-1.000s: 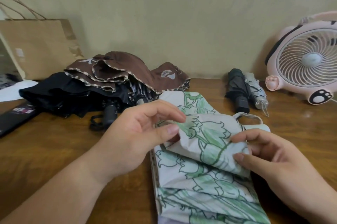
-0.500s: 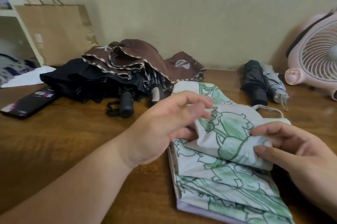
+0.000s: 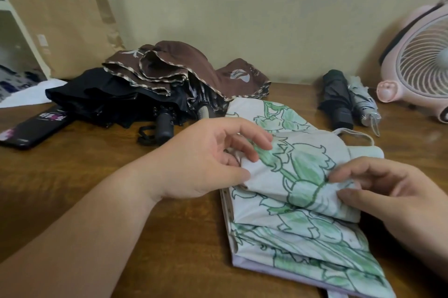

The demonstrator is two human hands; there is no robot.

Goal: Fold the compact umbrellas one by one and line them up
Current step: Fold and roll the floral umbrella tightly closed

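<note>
Umbrellas not yet folded, a black umbrella [image 3: 101, 96] under a brown umbrella [image 3: 184, 65], are heaped at the back left of the tabletop [image 3: 97, 176], apparently waiting their turn; nearer the front edge the left hand [image 3: 203, 162] pinches the left end of a loose flap of the white-and-green umbrella [image 3: 298, 220], thumb at its edge, fingers on top, probably to draw the panel flat for wrapping; the right hand [image 3: 392, 191] pinches the flap's right end between fingertip and thumb; toward the back right two folded umbrellas [image 3: 335, 96] lie touching side by side, the line begun, near a pink fan [image 3: 419, 62]. Compared with half a second ago, both hands keep the same flap; the left thumb, hidden then, now shows.
</note>
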